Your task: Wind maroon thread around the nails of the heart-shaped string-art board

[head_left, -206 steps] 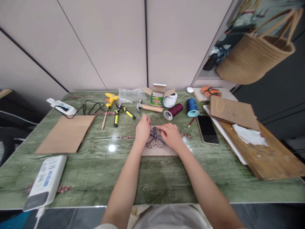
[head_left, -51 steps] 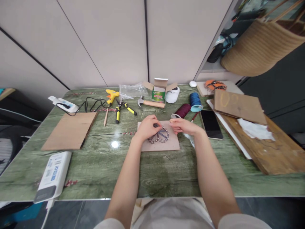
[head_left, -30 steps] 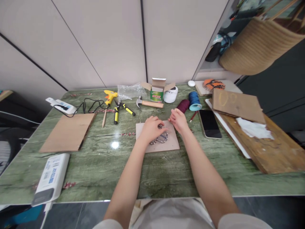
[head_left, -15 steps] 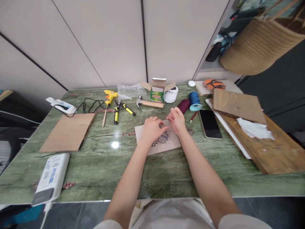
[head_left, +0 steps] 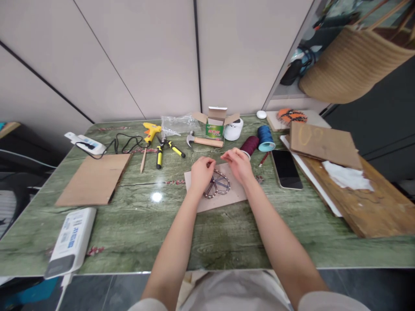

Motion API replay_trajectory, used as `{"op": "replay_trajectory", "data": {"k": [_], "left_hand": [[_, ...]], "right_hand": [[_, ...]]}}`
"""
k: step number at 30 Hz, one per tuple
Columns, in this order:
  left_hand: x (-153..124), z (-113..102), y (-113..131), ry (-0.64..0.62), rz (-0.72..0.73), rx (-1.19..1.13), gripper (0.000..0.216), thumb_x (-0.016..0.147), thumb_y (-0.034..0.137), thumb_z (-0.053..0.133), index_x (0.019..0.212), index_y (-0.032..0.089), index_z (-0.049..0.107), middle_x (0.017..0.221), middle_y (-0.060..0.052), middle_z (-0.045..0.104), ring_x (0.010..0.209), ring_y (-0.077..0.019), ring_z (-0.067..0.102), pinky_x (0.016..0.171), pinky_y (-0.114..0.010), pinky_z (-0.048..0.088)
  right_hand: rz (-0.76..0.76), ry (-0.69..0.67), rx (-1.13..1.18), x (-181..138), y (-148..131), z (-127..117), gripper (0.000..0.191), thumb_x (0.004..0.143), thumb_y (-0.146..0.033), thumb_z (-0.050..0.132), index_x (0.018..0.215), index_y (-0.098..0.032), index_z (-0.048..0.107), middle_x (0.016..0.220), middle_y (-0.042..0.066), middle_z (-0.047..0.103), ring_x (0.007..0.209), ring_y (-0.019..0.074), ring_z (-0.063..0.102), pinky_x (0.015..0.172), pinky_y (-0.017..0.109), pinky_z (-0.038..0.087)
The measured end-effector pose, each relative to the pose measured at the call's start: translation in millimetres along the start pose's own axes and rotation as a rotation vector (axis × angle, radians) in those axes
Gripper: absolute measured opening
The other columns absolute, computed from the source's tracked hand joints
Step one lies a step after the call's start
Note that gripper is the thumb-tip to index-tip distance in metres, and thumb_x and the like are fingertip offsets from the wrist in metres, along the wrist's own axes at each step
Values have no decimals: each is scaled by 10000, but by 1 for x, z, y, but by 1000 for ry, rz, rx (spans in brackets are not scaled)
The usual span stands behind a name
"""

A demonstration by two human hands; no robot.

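Presently we log the left hand (head_left: 201, 173) curled, its fingertips (head_left: 211, 163) just beside the string-art frame (head_left: 218, 185) lying on a cardboard square (head_left: 234, 199), and the right hand (head_left: 238, 166) bunched above that card (whether either hand pinches a thread, we cannot tell). Farther off lie a maroon thread spool (head_left: 249, 146) and a claw hammer (head_left: 204, 141).

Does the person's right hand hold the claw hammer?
No: the right hand is above the cardboard sheet, while the claw hammer lies apart from it on the green tabletop.
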State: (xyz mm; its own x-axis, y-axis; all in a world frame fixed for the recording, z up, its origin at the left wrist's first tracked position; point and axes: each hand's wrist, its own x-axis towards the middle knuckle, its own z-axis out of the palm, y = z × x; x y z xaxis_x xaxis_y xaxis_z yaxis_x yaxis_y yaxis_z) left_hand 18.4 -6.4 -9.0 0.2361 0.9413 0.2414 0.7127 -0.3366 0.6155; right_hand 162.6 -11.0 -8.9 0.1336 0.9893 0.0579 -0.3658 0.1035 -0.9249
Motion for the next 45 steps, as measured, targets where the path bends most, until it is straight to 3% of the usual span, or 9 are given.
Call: {"op": "replay_trajectory", "data": {"k": [14, 21, 28, 45], "left_hand": [[6, -9, -13, 34, -83, -26, 140, 786, 286, 578, 745, 190, 672, 792, -28, 675, 740, -152, 594, 704, -273, 436], [5, -10, -12, -16, -157, -31, 141, 796, 273, 546, 765, 198, 661, 762, -12, 692, 712, -143, 612, 673, -241, 428], [5, -13, -11, -5, -174, -54, 147, 769, 232, 563, 838, 201, 689, 853, -17, 717, 784, -152, 638, 758, -246, 452], [7, -30, -25, -256, -87, -217, 133, 764, 210, 535, 765, 170, 662, 663, 7, 662, 608, -116, 591, 625, -220, 428]], "right_hand": [[59, -176, -33, -2, 9, -4, 278, 755, -387, 642, 631, -199, 479, 688, -2, 647, 741, 149, 628, 847, 327, 444], [50, -199, -124, 0, 15, -4, 308, 746, -423, 648, 628, -199, 472, 699, 4, 668, 773, 169, 643, 824, 319, 448], [42, -209, -163, 0, 18, -4, 285, 747, -411, 651, 638, -200, 494, 713, 10, 680, 775, 177, 647, 792, 321, 459], [34, -218, -164, 0, 17, -6, 279, 745, -379, 655, 619, -196, 487, 676, 10, 676, 715, 173, 645, 759, 321, 463]]}}
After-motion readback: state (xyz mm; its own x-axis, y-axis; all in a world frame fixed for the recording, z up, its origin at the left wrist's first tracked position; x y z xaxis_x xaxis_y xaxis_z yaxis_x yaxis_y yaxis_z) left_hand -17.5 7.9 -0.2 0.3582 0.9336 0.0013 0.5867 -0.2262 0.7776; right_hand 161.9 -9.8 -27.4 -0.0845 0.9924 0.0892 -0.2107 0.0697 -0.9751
